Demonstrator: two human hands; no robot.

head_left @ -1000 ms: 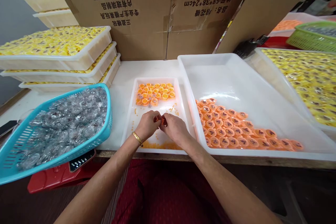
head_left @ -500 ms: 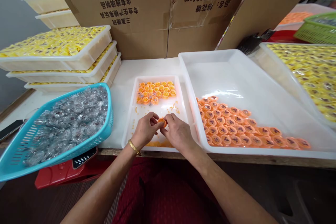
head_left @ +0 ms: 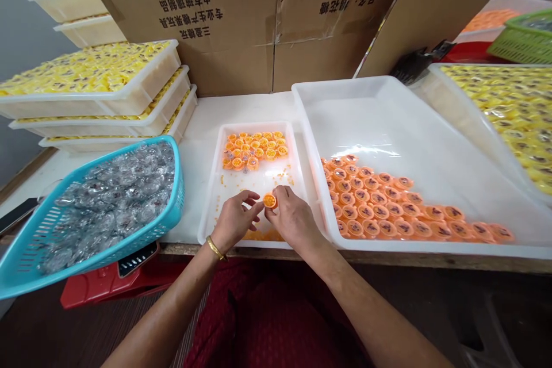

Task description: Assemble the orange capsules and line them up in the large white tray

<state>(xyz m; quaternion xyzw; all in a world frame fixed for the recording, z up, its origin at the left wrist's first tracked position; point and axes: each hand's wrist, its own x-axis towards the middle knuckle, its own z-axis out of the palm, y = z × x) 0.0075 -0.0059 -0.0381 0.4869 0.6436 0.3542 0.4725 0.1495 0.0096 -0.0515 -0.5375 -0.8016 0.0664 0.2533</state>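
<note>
My right hand (head_left: pixel 292 218) pinches a small orange cup (head_left: pixel 269 200) over the near half of a small white tray (head_left: pixel 215 195). My left hand (head_left: pixel 235 219), with a gold bracelet at the wrist, sits just left of the cup, fingers curled and loosely apart, holding nothing I can see. A cluster of open orange cups (head_left: pixel 254 151) fills the far end of that tray, and small orange bits lie scattered on its floor. To the right, a large white tray (head_left: pixel 388 121) holds rows of closed orange cups (head_left: pixel 388 207) along its near side.
A tilted blue basket (head_left: pixel 26 253) of clear wrapped pieces rests on a red scale (head_left: pixel 107 279) at left. Stacked white trays of yellow cups (head_left: pixel 86 69) stand behind it. Cardboard boxes (head_left: pixel 224 17) wall the back. Another tray of yellow cups (head_left: pixel 513 109) and a green basket (head_left: pixel 526 34) are at right.
The two hands were joined on the orange piece; now the left has drawn slightly away and the right holds the cup up with its open top showing.
</note>
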